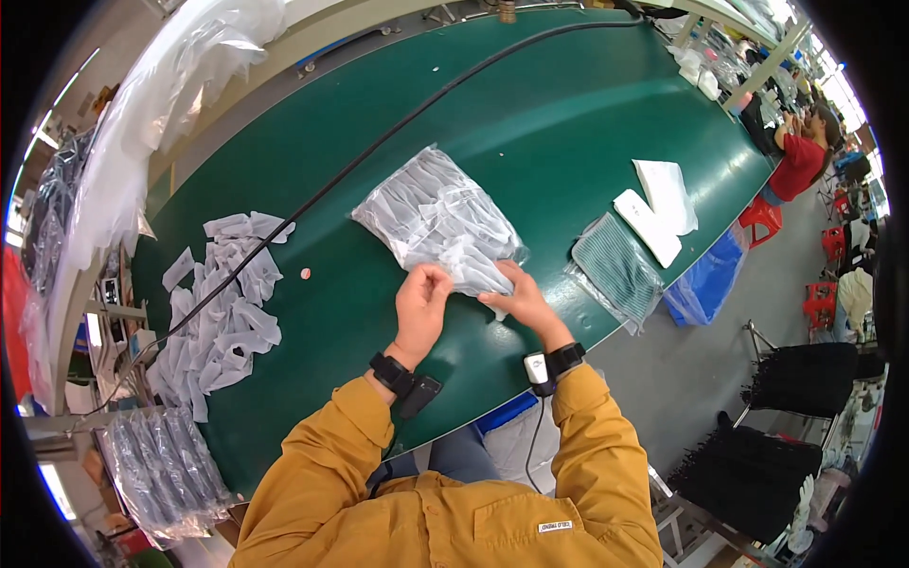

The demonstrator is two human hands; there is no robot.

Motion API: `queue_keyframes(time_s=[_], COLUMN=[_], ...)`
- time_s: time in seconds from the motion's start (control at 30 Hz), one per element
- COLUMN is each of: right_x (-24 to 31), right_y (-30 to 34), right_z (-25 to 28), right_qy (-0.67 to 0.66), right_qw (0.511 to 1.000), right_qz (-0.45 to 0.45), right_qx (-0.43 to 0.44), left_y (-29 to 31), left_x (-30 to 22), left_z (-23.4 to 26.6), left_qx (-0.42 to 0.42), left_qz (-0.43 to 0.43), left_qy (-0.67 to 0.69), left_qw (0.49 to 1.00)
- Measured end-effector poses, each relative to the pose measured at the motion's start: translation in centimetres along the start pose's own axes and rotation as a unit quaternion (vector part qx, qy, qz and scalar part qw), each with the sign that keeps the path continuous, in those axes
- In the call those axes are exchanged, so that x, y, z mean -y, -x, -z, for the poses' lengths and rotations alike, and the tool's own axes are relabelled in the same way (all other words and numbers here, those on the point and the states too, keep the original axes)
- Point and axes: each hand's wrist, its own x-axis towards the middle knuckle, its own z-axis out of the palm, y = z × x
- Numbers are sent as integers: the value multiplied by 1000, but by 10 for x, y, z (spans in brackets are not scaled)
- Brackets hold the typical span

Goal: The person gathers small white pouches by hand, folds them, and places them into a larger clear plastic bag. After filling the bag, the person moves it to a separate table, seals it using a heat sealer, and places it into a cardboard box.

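Left grip [420,301] and right grip [528,301] are pinching the near edge of a clear plastic bag [431,170] of white sheer pieces [456,210], lying on the green table [331,327], where any uneven pulling would be risking torn film or spillage.

I receive a bright, largely evenly lit feed. Pale glare streaks the desk [568,175]; highlights glint on the clear plastic bag [431,210]. Straight edges bow toward the rim; corners fall to black.
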Motion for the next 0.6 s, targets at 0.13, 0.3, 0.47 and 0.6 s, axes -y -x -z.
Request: queue_keyframes(time_s=[0.13,0.3,0.47,0.6], right_x=[10,31,18,-6], right_y=[-11,-31,-48,-44], right_z=[-43,-89,-134,-141], right_qy=[188,312,444,466], right_qw=[975,934,877,846], right_qz=[63,76,53,135], right_qx=[-96,-155,-178,-221], left_y=[12,25,44,39], left_x=[-24,-25,-13,-17], left_z=[-3,11,34,39], left_qx=[79,104,169,192], left_qz=[-137,-151,-168,-138], left_qy=[-289,-308,-330,-336], left_qw=[944,934,914,912])
